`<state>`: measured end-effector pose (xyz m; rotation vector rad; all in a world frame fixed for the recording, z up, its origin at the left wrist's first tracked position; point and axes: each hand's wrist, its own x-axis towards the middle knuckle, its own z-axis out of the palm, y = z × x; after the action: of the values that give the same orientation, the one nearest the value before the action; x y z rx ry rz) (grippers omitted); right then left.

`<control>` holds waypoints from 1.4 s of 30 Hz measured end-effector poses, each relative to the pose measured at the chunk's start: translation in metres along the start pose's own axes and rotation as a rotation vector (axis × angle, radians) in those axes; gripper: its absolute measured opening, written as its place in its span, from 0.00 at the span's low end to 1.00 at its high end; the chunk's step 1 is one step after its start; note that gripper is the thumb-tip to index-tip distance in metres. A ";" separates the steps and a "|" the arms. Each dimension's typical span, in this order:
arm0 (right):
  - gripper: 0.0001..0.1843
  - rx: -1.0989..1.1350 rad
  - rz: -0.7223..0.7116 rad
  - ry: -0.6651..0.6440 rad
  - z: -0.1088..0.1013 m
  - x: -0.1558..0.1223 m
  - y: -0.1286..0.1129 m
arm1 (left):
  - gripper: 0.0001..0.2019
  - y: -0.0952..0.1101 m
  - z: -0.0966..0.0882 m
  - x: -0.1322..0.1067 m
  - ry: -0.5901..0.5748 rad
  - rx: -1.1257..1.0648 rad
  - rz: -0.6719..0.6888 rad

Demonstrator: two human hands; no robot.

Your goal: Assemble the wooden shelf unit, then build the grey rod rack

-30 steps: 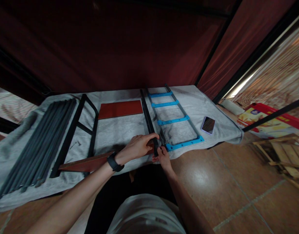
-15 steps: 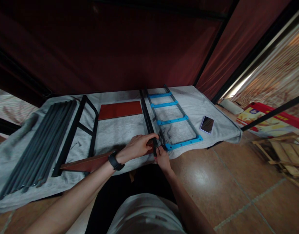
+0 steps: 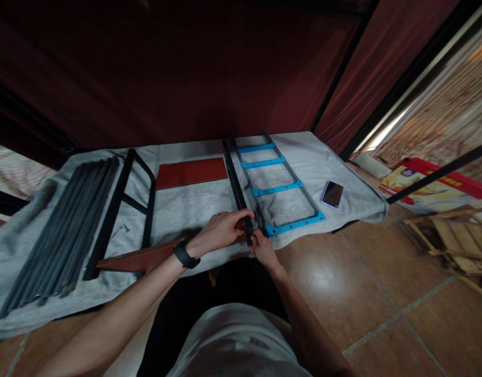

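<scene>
My left hand, with a black watch on its wrist, is closed over the near end of a long black metal bar where it meets a reddish-brown board lying along the front edge. My right hand pinches at the same joint from the right; what its fingers hold is too small to make out. Just right of the bar lies a grey frame with blue crosspieces.
Everything rests on a grey cloth. A bundle of grey rods and a black frame lie at the left, a second red-brown panel at the back, a phone at the right. A colourful box and wooden slats sit on the tiled floor.
The view has shifted slightly, so everything sits a little higher in the frame. Both hands stay at the bar's near end with barely any movement.
</scene>
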<state>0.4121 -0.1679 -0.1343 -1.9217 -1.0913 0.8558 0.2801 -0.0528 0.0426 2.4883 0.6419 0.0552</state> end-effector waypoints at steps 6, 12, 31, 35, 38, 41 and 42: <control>0.13 -0.385 -0.102 0.043 -0.001 -0.002 -0.006 | 0.21 0.001 -0.001 0.000 -0.022 0.017 0.008; 0.16 -0.463 -0.131 0.079 0.000 -0.004 -0.010 | 0.21 0.004 -0.001 0.001 -0.043 0.026 -0.001; 0.21 0.141 -0.311 0.262 -0.035 -0.026 -0.048 | 0.32 -0.008 0.012 -0.002 -0.074 0.051 0.079; 0.20 0.145 -0.369 0.277 -0.047 -0.027 -0.060 | 0.37 -0.008 0.016 -0.005 -0.054 0.094 0.080; 0.19 0.112 -0.402 0.290 -0.055 -0.026 -0.066 | 0.38 -0.002 0.014 -0.021 0.021 0.156 0.077; 0.17 0.081 -0.412 0.306 -0.063 -0.024 -0.072 | 0.32 0.005 -0.002 -0.061 0.201 0.199 0.070; 0.18 0.080 -0.408 0.312 -0.066 -0.023 -0.074 | 0.28 0.004 -0.011 -0.079 0.280 0.188 0.066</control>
<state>0.4284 -0.1806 -0.0347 -1.6176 -1.1776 0.3545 0.2100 -0.0866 0.0618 2.7097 0.7064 0.3906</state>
